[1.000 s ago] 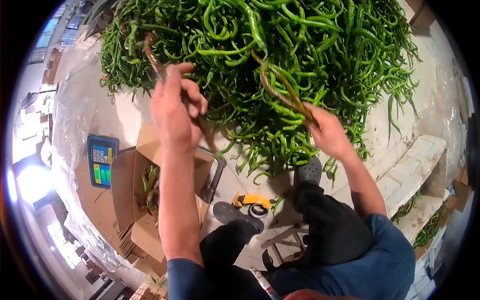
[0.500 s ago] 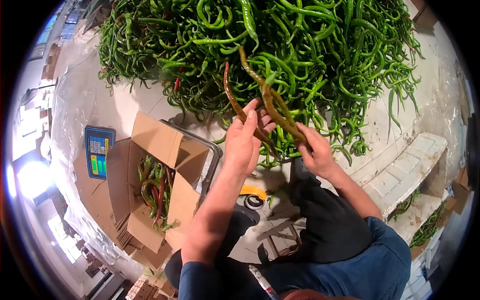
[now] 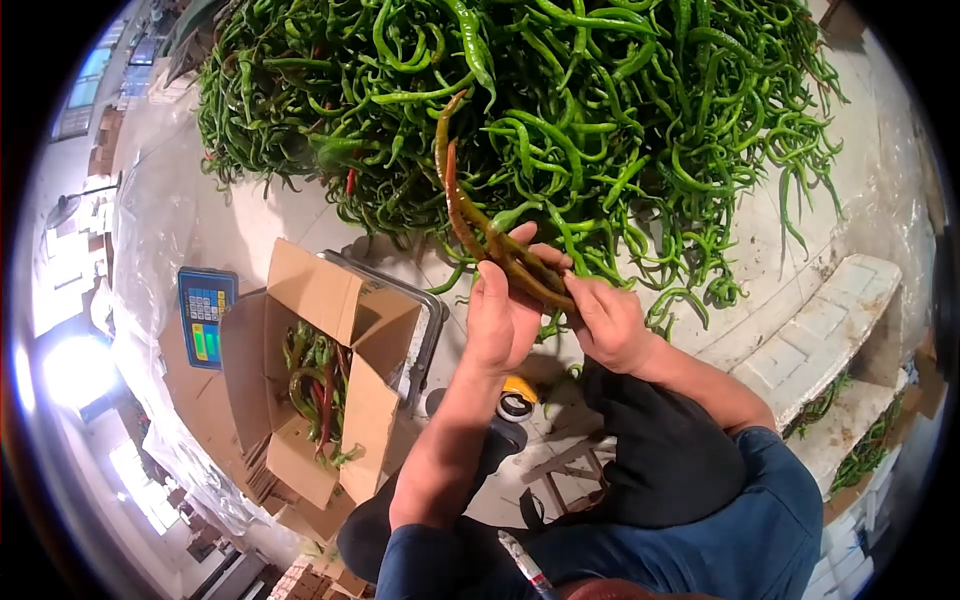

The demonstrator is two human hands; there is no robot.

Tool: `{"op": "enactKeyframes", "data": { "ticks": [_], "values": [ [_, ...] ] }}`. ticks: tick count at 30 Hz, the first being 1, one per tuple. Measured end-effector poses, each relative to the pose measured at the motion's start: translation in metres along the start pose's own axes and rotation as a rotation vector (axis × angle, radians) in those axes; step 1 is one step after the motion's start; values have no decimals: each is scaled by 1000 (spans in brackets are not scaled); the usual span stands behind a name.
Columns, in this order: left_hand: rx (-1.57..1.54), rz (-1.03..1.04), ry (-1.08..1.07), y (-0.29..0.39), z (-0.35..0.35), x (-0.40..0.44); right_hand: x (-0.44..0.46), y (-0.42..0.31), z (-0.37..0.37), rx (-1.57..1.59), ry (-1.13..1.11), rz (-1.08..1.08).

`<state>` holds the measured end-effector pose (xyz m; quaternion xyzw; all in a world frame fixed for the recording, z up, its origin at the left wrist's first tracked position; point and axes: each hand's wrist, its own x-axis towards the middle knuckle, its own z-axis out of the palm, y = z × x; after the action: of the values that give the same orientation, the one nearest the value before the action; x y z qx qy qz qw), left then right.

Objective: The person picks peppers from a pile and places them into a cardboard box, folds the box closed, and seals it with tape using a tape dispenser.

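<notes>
A few long chili peppers [image 3: 494,243], mottled red, brown and green, lie together across my two hands, their tips pointing up and left. My left hand [image 3: 508,318] cradles them, its fingers curled behind and the thumb raised at the near side. At the lower right end my right hand [image 3: 612,322] grips the peppers between thumb and fingers; the ends inside that grip are hidden. Just beyond the hands spreads a big heap of green chili peppers [image 3: 600,130].
To the left, an open cardboard box [image 3: 312,270] holds red and green peppers. It sits on a scale [image 3: 432,330] with a blue keypad display [image 3: 207,318]. A tape dispenser [image 3: 517,395] lies below my hands. White foam boxes [image 3: 820,330] stand right.
The hands have come together lower down. The red pepper in my left hand and those in my right now lie in one bunch. The view has shifted slightly.
</notes>
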<state>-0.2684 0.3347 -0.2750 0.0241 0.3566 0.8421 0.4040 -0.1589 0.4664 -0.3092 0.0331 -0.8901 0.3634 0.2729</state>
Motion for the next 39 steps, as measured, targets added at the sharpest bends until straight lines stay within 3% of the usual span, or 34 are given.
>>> {"op": "enactKeyframes", "data": {
  "ticks": [8,12,16,20,22,24,26,28,30,32,34,36,37,39],
  "values": [
    [-18,76,72,8,-3,-3,10,-10,-2,-14,-29,-31],
    [40,142,213,41,11,-1,-3,10,19,275,-43,200],
    [-36,177,395,91,10,-11,9,2,12,241,-226,219],
    [150,364,416,179,30,-42,2,2,26,265,-223,173],
    [143,434,229,226,33,-60,-5,7,37,273,-315,307],
    [210,505,291,262,50,-81,-4,14,51,318,-399,388],
    [434,564,318,290,56,-111,9,19,64,338,-465,388],
    [994,653,542,298,66,-141,33,23,78,329,-519,294],
    [1415,536,798,304,41,-183,61,24,100,236,-548,202],
    [1805,364,808,282,25,-184,95,25,124,127,-583,93],
    [1810,-110,745,273,-10,-192,137,8,145,29,-608,33],
    [2118,-246,564,263,-29,-210,167,8,181,-141,-561,-164],
    [2254,-212,490,260,-36,-222,183,4,193,-202,-504,-200],
    [2119,-75,447,269,-27,-238,210,-5,224,-319,-459,-156]
  ]
}}
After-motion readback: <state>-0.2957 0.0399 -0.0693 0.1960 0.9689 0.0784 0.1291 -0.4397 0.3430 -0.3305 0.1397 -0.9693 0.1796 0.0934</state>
